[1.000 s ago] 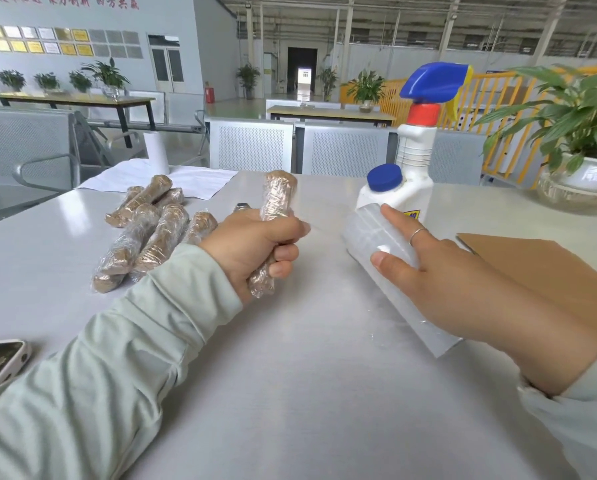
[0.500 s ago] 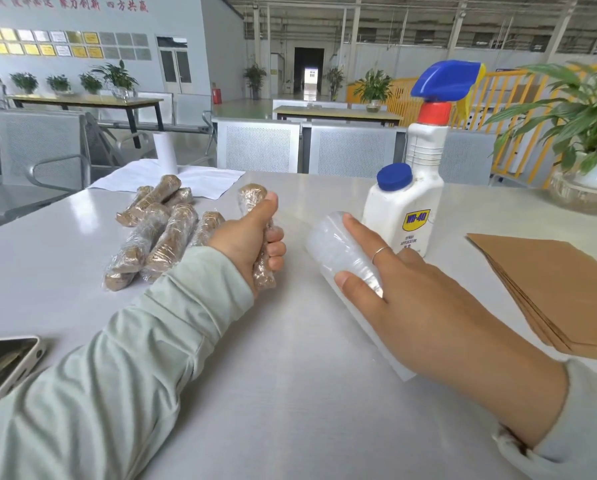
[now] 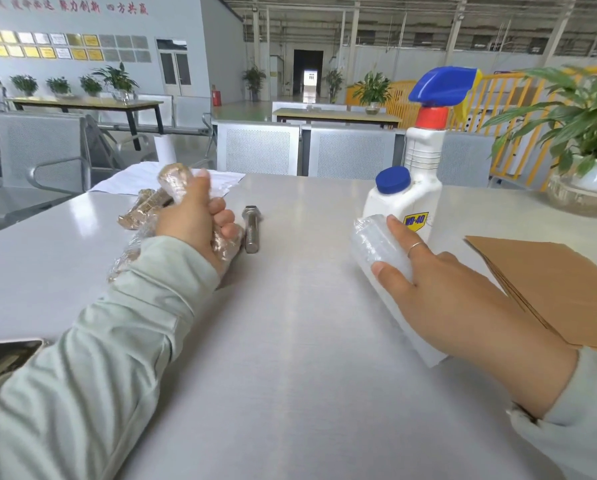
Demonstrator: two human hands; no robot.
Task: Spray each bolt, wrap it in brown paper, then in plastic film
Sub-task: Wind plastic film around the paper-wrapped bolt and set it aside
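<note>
grey table (image 3: 290, 341) is set with brown paper sheets (image 3: 546, 282) at the right and a white spray bottle (image 3: 414, 188) behind. plastic film roll (image 3: 376, 247) is pressed under the straight fingers of the right hand (image 3: 463, 299). wrapped bolt (image 3: 176, 181) is gripped in the curled left hand (image 3: 196, 226); a bare bolt (image 3: 251, 228) lies just beside it.

Large factory hall: pale grey wall (image 3: 172, 26) bearing rows of framed certificates (image 3: 41, 46). Below them, long wooden table (image 3: 86, 103) with potted plants (image 3: 58, 84); right of it, perforated grey metal chairs (image 3: 262, 148) and yellow railing (image 3: 508, 123).
</note>
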